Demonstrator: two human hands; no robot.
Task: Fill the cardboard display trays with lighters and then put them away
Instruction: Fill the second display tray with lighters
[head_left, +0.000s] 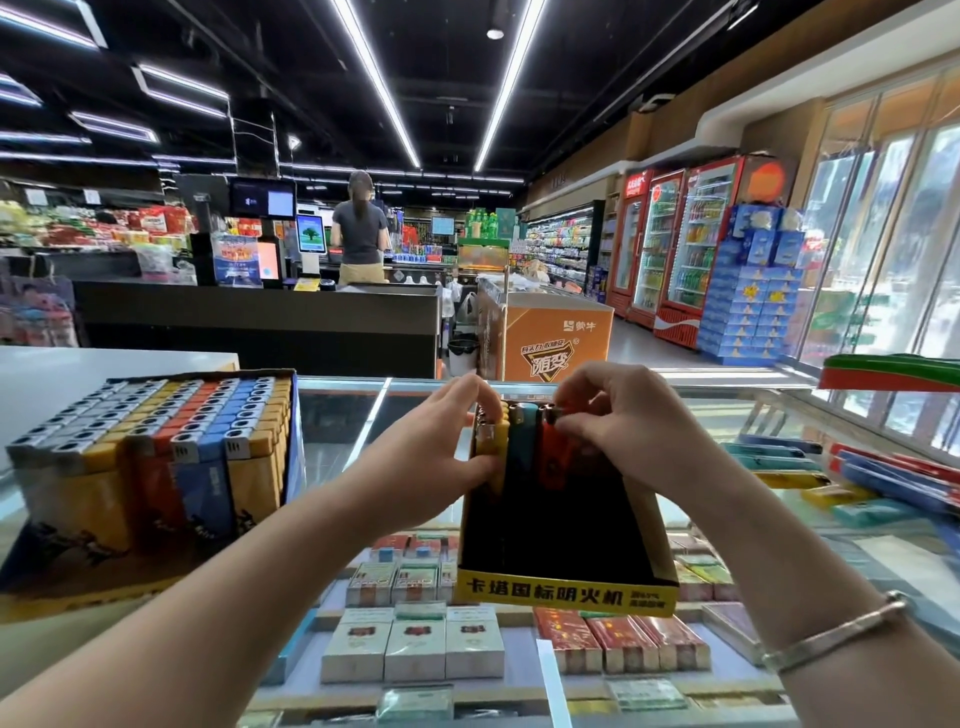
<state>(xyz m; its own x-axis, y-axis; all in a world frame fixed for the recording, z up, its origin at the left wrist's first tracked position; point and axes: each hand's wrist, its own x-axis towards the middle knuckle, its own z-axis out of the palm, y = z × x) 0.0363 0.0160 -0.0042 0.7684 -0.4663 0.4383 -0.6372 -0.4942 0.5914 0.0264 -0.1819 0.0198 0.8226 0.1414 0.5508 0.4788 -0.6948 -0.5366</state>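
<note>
While you load:
Full tray (156, 457): done.
Yellow-fronted tray (566, 545): one back row started; remainder unfilled.
Left hand (441, 441): pinches yellow lighter (491, 441).
Right hand (618, 421): pinches red lighter (553, 460).

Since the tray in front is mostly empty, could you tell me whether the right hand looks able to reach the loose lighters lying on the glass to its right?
Probably yes: the loose lighters lie uncovered beside the right hand, though it is pinching a red lighter now.

A glass surface (343, 415) carries a full tray of lighters (156, 457) at left, a black-and-yellow tray (566, 592) at centre, and loose lighters (810, 478) at right.
</note>
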